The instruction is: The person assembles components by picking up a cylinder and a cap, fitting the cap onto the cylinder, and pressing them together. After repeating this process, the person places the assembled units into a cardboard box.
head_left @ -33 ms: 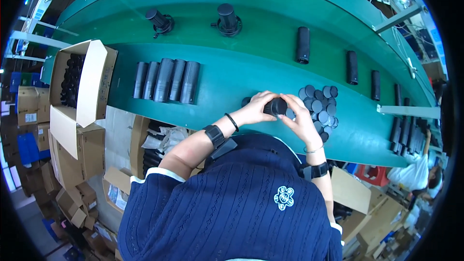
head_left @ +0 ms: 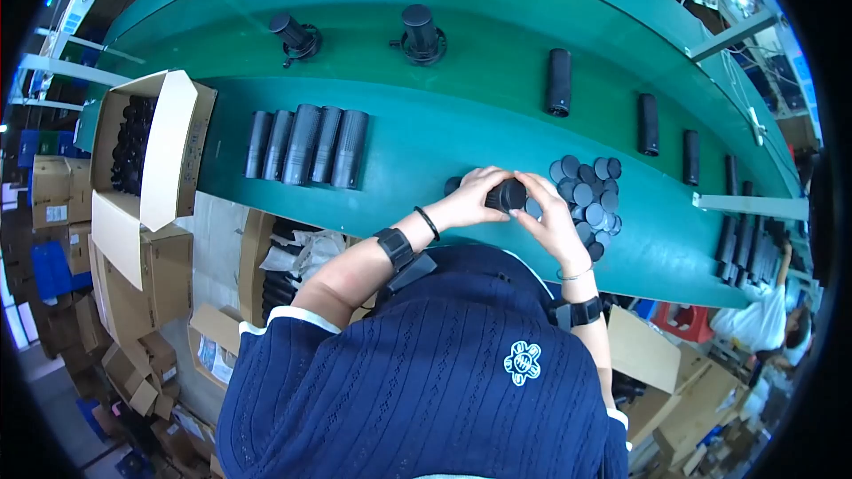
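Observation:
Both my hands hold a black ribbed cylinder (head_left: pixel 510 195) over the near part of the green workbench, its round end turned up. My left hand (head_left: pixel 475 199) wraps its left side, fingers closed. From the right, my right hand (head_left: pixel 552 220) grips it with thumb and fingers round the upper rim. A dark round piece (head_left: pixel 452 185) shows partly behind my left hand. Just right of my right hand lies a loose pile of flat black discs (head_left: pixel 583 194). Farther left, several black ribbed cylinders (head_left: pixel 303 146) lie side by side.
On the darker green far strip (head_left: pixel 488 62) stand two black flanged fittings (head_left: pixel 420 34); black cylinders (head_left: pixel 558 84) lie spaced along it rightward. An open carton (head_left: pixel 169 155) of black parts stands left. More cylinders (head_left: pixel 745 248) and a metal bar (head_left: pixel 754 205) are right.

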The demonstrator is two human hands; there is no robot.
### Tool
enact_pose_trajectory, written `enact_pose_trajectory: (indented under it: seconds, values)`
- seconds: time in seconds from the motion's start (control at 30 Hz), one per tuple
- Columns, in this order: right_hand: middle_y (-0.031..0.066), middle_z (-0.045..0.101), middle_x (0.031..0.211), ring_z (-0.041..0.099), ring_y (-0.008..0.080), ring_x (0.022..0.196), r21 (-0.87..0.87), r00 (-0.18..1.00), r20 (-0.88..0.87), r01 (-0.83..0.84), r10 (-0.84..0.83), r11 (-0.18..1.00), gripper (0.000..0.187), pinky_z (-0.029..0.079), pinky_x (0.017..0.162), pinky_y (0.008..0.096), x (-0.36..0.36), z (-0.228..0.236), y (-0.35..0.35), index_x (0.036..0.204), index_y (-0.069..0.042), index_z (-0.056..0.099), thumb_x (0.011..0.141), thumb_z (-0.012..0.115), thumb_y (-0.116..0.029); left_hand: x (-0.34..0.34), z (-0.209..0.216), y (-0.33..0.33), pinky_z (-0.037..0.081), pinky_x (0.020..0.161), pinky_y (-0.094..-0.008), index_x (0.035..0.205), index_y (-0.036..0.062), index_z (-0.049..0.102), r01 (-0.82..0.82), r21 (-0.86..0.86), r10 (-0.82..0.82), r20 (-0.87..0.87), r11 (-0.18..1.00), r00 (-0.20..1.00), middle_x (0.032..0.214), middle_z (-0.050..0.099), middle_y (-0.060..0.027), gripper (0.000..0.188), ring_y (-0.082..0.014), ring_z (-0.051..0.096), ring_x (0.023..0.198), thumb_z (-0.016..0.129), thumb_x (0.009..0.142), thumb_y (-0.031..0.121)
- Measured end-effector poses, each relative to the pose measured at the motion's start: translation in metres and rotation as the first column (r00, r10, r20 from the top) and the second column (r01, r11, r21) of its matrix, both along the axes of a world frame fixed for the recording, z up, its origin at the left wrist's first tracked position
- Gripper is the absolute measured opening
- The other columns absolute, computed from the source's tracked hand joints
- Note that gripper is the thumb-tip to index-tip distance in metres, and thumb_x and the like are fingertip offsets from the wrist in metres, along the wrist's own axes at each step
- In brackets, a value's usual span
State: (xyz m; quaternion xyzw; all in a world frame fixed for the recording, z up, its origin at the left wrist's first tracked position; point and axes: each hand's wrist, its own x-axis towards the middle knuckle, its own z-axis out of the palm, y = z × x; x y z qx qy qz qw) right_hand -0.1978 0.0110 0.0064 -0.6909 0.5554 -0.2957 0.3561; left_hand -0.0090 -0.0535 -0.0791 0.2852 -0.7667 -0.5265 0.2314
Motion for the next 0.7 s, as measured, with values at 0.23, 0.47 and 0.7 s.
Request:
enact_pose_trajectory:
  seconds: [0.23, 0.47, 0.7]
  values:
    - [0.0189, 0.057, 0.126, 0.055, 0.0349, 0.117, -0.031, 0.999, -0.045, 0.024, -0.025, 0.999, 0.055, 0.045, 0.099, 0.0377, 0.007, -0.006, 0.004, 0.126, 0.000, 0.055, 0.074, 0.072, 0.000, 0.001, 0.000, 0.001, 0.030, 0.106, -0.0473, 0.135, 0.0064, 0.042, 0.026, 0.006, -0.026, 0.084, 1.000, 0.996, 0.130, 0.048, -0.0167, 0.078, -0.0353, 0.043, 0.123, 0.078, 0.073, 0.034]
    - [0.0194, 0.057, 0.126, 0.056, 0.0357, 0.116, -0.058, 0.992, -0.101, 0.065, -0.071, 0.996, 0.052, 0.045, 0.098, 0.0384, 0.010, -0.012, 0.006, 0.122, 0.001, 0.058, 0.072, 0.072, 0.001, 0.001, 0.010, 0.002, 0.031, 0.103, -0.0476, 0.133, 0.0064, 0.042, 0.040, 0.007, -0.041, 0.121, 0.999, 0.992, 0.130, 0.045, -0.0189, 0.072, -0.0368, 0.041, 0.123, 0.071, 0.081, 0.047]
    - [0.0184, 0.057, 0.124, 0.055, 0.0359, 0.114, -0.078, 0.988, -0.134, 0.064, -0.074, 0.995, 0.053, 0.046, 0.097, 0.0391, 0.016, -0.006, 0.006, 0.124, 0.002, 0.058, 0.072, 0.069, 0.004, -0.001, 0.001, 0.002, 0.032, 0.103, -0.0466, 0.130, 0.0050, 0.043, 0.026, 0.013, -0.027, 0.105, 1.000, 0.994, 0.125, 0.048, -0.0178, 0.062, -0.0346, 0.044, 0.119, 0.063, 0.088, 0.046]
